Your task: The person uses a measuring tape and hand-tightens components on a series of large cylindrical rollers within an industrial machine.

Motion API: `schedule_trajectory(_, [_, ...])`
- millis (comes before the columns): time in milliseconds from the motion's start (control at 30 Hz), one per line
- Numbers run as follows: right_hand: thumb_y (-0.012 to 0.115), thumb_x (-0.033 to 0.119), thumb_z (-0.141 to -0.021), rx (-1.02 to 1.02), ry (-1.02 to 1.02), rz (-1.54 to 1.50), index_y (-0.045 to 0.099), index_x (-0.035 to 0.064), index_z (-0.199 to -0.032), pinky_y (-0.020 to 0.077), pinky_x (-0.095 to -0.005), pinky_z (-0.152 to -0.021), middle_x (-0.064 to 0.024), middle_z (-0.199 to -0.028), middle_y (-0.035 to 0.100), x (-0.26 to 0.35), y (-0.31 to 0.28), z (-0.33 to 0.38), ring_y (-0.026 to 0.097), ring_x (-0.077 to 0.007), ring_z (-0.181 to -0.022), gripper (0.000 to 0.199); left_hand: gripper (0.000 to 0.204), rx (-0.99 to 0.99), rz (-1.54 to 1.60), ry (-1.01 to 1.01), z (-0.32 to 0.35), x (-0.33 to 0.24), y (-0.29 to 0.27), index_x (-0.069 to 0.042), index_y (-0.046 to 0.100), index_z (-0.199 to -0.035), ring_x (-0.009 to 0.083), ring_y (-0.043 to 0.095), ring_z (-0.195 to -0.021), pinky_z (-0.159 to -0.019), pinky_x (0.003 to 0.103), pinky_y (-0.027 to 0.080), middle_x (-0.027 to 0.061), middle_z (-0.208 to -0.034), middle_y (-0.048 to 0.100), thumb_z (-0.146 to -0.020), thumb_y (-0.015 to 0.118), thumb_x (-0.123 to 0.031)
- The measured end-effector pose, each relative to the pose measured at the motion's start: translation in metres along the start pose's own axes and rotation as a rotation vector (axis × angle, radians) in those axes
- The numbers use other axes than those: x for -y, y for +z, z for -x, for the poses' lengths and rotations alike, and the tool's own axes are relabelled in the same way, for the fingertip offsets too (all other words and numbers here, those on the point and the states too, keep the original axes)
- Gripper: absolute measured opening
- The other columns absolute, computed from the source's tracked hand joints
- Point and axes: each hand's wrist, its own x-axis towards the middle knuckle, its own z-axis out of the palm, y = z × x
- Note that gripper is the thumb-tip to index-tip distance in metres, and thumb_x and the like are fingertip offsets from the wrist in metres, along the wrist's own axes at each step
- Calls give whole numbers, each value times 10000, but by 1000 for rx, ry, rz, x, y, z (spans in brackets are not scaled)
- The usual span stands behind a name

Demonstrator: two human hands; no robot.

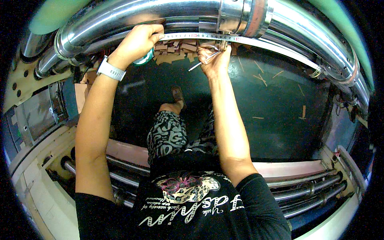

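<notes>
My left hand [138, 42] presses a measuring tape [248, 40] against a long shiny steel roller [160, 12]; the tape's green-and-white case [145, 58] sits under my palm. The tape blade runs rightward along the roller. My right hand [216, 56] is raised to the tape near the roller's collar [240, 16] and grips a thin silver pen-like tool [202, 62]. A white watch [110, 70] is on my left wrist.
Below lies a dark floor [280, 108] scattered with cardboard scraps [176, 50] and thin strips. More steel rollers [312, 188] and a pale machine frame [40, 172] run along the lower edge. My patterned trouser leg and sandalled foot [177, 96] stand inside the machine.
</notes>
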Motion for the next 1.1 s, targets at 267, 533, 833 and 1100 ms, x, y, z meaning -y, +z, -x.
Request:
schedule_trajectory(267, [294,421,-806,-3,11,-60,501,-35,-790,251,-251,-335,-162,-646,516,-2,-4,-2,395,-181,-444,502,199,4,45,12,2,-1,-2,8,500,-782,208,467,-604,-589,330,402,139,-640,485,-852,504,-179])
schedule_trajectory(533, [291,446,-815,17,12,-25,508,-57,-837,256,-242,-343,-202,-687,541,0,-1,3,418,-180,-460,548,191,20,26,4,1,1,-1,5,488,-781,186,451,-617,-596,318,399,117,-642,470,-854,501,-170])
schedule_trajectory(833, [268,462,-834,-60,1,1,510,-44,-836,260,-241,-348,-217,-692,545,2,2,5,417,-177,-468,561,199,21,20,21,-1,-1,-1,5,490,-786,215,447,-610,-596,330,397,138,-645,478,-854,504,-182])
schedule_trajectory(1100, [268,451,-836,-29,15,-27,525,-49,-811,260,-245,-353,-212,-668,548,1,2,4,405,-174,-464,564,207,5,10,47,0,2,0,1,484,-772,211,447,-595,-582,334,393,125,-624,467,-854,507,-188])
